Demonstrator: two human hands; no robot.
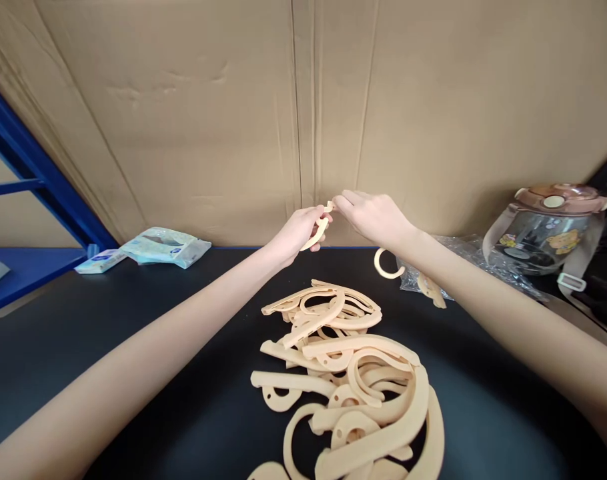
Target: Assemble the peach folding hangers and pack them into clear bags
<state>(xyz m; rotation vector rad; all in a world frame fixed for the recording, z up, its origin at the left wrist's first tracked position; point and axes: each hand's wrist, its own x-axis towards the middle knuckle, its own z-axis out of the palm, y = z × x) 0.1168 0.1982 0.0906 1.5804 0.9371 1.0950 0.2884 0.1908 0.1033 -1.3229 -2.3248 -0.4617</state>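
Note:
My left hand (pixel 303 230) is closed around a curved beige plastic hanger piece (pixel 315 235), raised above the far side of the table. My right hand (pixel 368 212) has its fingers pinched together at the small upper end of this piece; the fingers hide the exact contact. Below both hands lies a loose heap of beige folding-hanger parts (pixel 368 343), with curved arms, hooks and round pierced ends tangled together. Under my right forearm are a separate hook (pixel 387 265) and another beige part (pixel 431 291), partly covered by the arm.
A cardboard wall (pixel 208 133) rises behind the black table (pixel 218 393). Blue-and-white soft packs (pixel 166 247) lie at the back left, beside a blue metal frame (pixel 38 167). At the right are a clear plastic bag (pixel 463 257) and a strapped transparent bottle (pixel 543 233).

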